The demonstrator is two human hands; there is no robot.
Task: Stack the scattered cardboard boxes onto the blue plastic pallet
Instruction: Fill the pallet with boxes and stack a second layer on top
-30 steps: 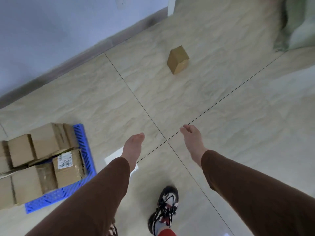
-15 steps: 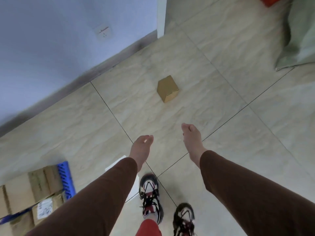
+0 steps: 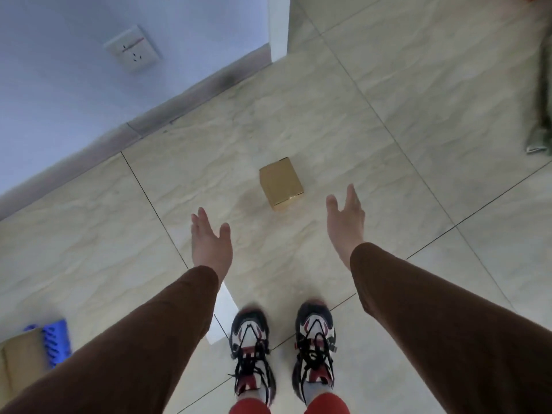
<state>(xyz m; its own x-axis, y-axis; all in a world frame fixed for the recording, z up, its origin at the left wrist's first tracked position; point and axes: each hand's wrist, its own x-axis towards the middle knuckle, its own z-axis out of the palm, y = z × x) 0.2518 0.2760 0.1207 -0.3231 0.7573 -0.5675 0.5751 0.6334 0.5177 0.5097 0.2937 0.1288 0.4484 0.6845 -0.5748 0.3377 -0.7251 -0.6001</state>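
Where the view drops closest to the person, two sneakers (image 3: 283,351) with black laces and red-and-white uppers stand side by side on the tiled floor (image 3: 418,121), red trouser legs just showing above them. A white sheet of paper (image 3: 222,315) lies flat on the tiles just left of the left shoe, partly hidden by the left sleeve. At the lower left edge, a corner of the blue plastic pallet (image 3: 56,342) shows its slotted rim, with a stacked cardboard box (image 3: 21,360) sitting on it, cut off by the frame.

Both arms in brown sleeves reach forward. The left hand (image 3: 210,243) and the right hand (image 3: 346,216) are spread wide, fingers straight, holding nothing, palms turned toward each other.

Between and just beyond them sits the small cardboard box (image 3: 280,183), alone on the floor, near both hands but touching neither. It is plain brown, roughly cube-shaped, closed, turned at an angle to the tile joints.

Large glossy beige tiles with a faint marbled grain and thin dark grout lines run back to a grey skirting board (image 3: 185,97) and a pale blue wall (image 3: 59,85) carrying a white power socket (image 3: 133,49). A white door frame (image 3: 279,25) ends the wall. At the far right edge lies a greenish sack (image 3: 542,100), blurred.
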